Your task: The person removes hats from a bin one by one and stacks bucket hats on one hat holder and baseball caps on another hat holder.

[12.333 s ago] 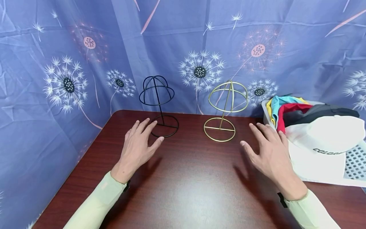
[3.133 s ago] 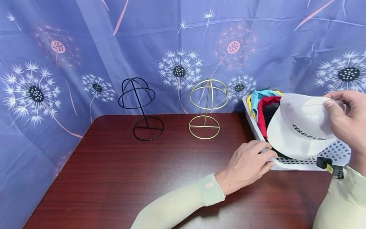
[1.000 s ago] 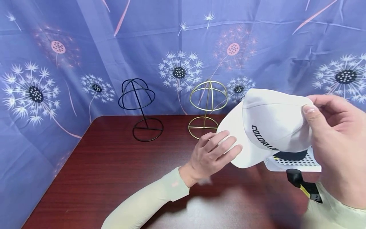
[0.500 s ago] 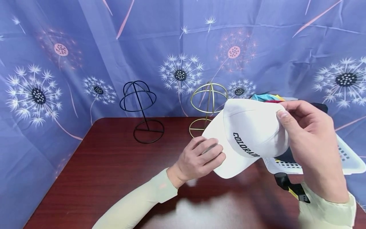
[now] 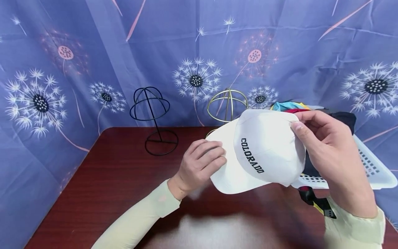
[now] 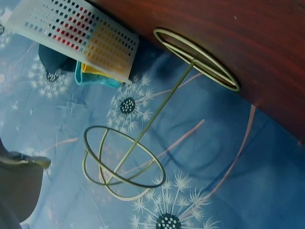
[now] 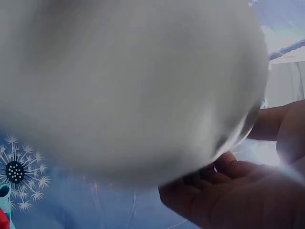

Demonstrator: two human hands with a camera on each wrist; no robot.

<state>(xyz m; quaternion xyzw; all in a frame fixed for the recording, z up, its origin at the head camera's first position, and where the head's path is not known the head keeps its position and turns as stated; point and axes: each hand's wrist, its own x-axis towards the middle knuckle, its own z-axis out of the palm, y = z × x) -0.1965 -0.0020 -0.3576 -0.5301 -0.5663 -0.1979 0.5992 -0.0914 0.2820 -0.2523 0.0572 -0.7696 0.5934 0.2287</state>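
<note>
A white baseball cap [image 5: 270, 145] lettered COLORADO is held in the air above the table, brim tilted down to the left. My left hand [image 5: 199, 164] pinches the brim, with its thumb hidden beneath. My right hand [image 5: 331, 152] grips the back edge of the crown, thumb on the outside; the right wrist view shows its fingers [image 7: 209, 191] under the pale crown, which fills most of that picture. Behind the cap stands a gold wire hat stand [image 6: 164, 102], its base largely covered in the head view. A black wire hat stand [image 5: 158, 131] is further left.
At the right, a white perforated basket [image 5: 387, 180] holds a black item [image 5: 343, 119], red fabric [image 5: 293, 110] and teal fabric [image 5: 283, 105]. The dark red wooden table [image 5: 109, 173] meets a blue dandelion-print curtain [image 5: 155, 62] at its back and left.
The cap has come out of the basket and moved left in both hands, toward the gold stand. My left hand has gone from the basket rim to the brim. Both stands stay in place.
</note>
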